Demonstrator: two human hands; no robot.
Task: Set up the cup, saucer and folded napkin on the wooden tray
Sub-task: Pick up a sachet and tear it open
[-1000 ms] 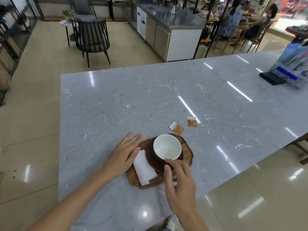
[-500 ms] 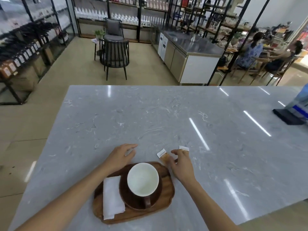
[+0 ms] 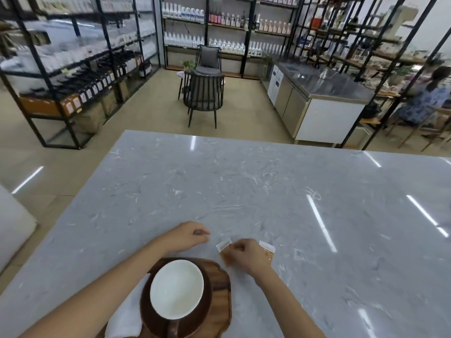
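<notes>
Marble table [image 3: 268, 191] fronts bottle shelves [image 3: 219, 32], chair [image 3: 203, 96].

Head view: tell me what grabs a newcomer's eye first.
The white-lined cup on its dark saucer sits on the wooden tray at the near edge of the grey marble table, a folded napkin at its left. Just beyond the tray, the right hand pinches a small brown packet, while the left hand rests on the marble.

Print on the sachets [image 3: 267, 250] and shelf bottles [image 3: 227, 46] is too blurred to read.
</notes>
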